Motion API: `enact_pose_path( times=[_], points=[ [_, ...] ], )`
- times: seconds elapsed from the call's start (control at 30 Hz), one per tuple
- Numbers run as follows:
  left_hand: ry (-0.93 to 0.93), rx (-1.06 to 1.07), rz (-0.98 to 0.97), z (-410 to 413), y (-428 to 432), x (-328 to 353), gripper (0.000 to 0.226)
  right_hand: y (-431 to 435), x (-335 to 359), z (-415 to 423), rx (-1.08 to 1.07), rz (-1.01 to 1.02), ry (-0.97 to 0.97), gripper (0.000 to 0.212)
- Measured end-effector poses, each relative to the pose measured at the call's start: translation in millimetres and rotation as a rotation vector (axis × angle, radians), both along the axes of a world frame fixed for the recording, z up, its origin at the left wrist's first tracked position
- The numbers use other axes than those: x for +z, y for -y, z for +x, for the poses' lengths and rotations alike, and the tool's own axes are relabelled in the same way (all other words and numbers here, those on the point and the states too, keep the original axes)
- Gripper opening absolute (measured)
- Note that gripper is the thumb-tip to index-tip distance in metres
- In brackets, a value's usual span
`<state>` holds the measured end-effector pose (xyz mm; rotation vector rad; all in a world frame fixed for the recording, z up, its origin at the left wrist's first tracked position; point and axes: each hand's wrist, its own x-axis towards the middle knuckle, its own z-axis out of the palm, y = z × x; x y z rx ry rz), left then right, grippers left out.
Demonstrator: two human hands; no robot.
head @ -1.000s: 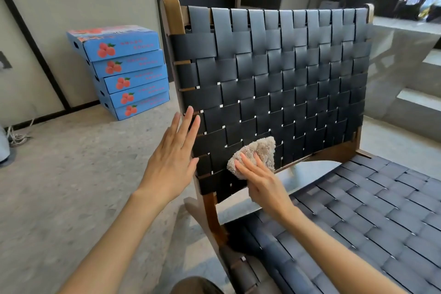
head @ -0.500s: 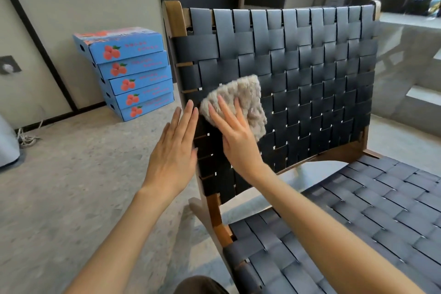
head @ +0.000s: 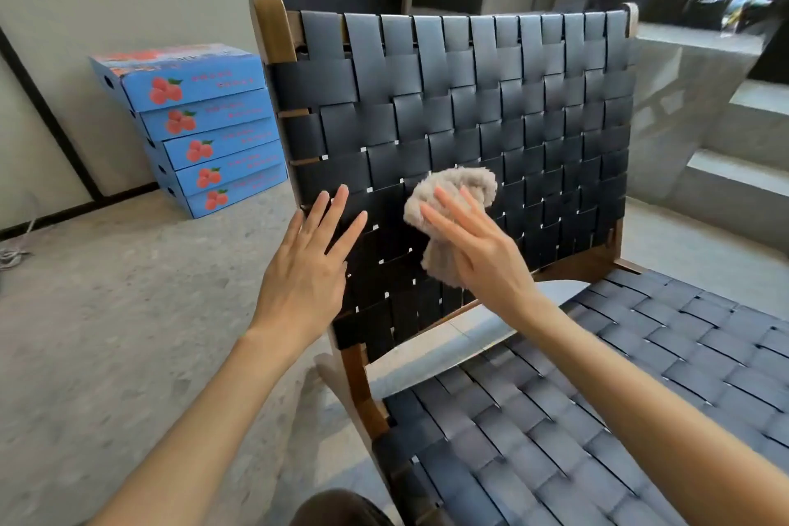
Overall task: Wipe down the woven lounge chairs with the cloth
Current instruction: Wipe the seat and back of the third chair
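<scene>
Since half a second ago your right hand (head: pixel 478 252) has slid the cloth (head: pixel 452 201) down and toward the middle of the backrest (head: pixel 491 98), away from its left edge. Nearest you lies the woven seat (head: pixel 619 397); neither hand touches it. Your left hand (head: pixel 303 273) rests flat, fingers spread, at the backrest's left edge (steadying it, I judge). Your right hand presses the bunched cloth on the lower middle weave with straight fingers. You are mid-stroke on the backrest; next, sweep toward its right edge with even pressure. Beyond, blue boxes (head: pixel 205 128) stand stacked on the floor (head: pixel 106 312).
</scene>
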<state>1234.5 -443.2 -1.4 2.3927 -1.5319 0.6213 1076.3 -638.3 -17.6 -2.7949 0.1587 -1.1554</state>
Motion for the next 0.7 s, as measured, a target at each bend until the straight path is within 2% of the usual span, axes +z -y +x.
enact_pose_path(
  times=[0.07,0.17,0.33,0.43,0.53,0.6,0.7],
  points=[
    [-0.036,0.001,0.011,-2,3,1,0.072,17,40,29,-0.100,0.099,0.028,0.057],
    [-0.055,0.001,0.014,0,3,0,0.071,31,46,69,-0.217,0.201,-0.019,0.080],
    [-0.024,-0.017,-0.002,3,1,-7,0.075,5,-36,70,-0.310,0.242,0.020,0.092],
    [0.001,-0.019,0.025,4,0,-14,0.079,-7,-102,33,-0.265,0.210,-0.068,0.099],
    [0.034,-0.007,0.042,5,1,-17,0.079,-13,-140,2,-0.238,0.292,-0.146,0.107],
    [0.048,0.005,0.039,5,2,-18,0.079,-15,-135,-10,-0.224,0.370,-0.114,0.096],
    [0.080,0.019,0.023,4,3,-18,0.081,-5,-81,-13,-0.164,0.338,0.056,0.055]
  ],
)
